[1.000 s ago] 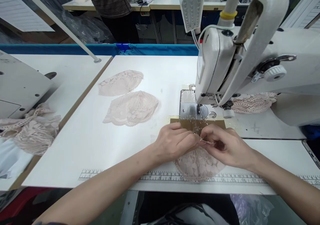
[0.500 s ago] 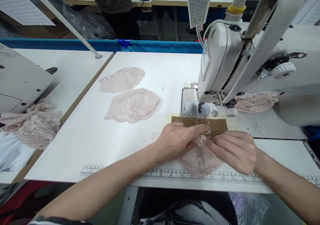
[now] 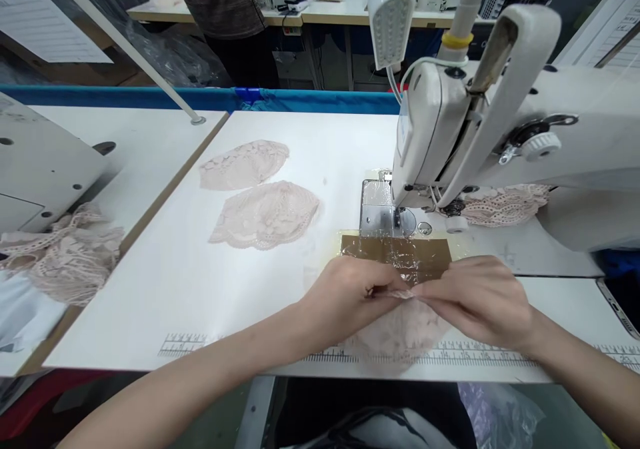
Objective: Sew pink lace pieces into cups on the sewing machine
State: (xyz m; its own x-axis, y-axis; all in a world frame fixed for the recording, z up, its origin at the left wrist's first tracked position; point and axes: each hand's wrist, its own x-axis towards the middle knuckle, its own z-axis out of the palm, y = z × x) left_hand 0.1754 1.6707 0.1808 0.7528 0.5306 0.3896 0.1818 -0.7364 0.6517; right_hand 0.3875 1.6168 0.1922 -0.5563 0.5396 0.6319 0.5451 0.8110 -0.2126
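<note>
A pale pink lace piece (image 3: 403, 332) hangs from my two hands at the table's front, over the printed ruler. My left hand (image 3: 353, 296) pinches its upper edge from the left. Close beside it, my right hand (image 3: 483, 302) pinches the same edge, the fingertips of both hands nearly meeting. Just beyond them lies a brown taped patch (image 3: 425, 252), in front of the sewing machine's metal plate (image 3: 375, 212). Two more lace pieces, one upper (image 3: 245, 164) and one lower (image 3: 265, 214), lie flat to the left.
The white sewing machine (image 3: 435, 122) stands at right, with gathered lace (image 3: 505, 204) under its arm. A lace bundle (image 3: 75, 256) lies on the left table beside another machine (image 3: 45, 162). A phone (image 3: 620, 302) rests at the right edge. A person (image 3: 220, 9) stands beyond the blue rail.
Both hands have drawn slightly toward me with the lace piece, uncovering more of the brown patch. My left thumb and fingers, stretched out before, now pinch the lace edge.
</note>
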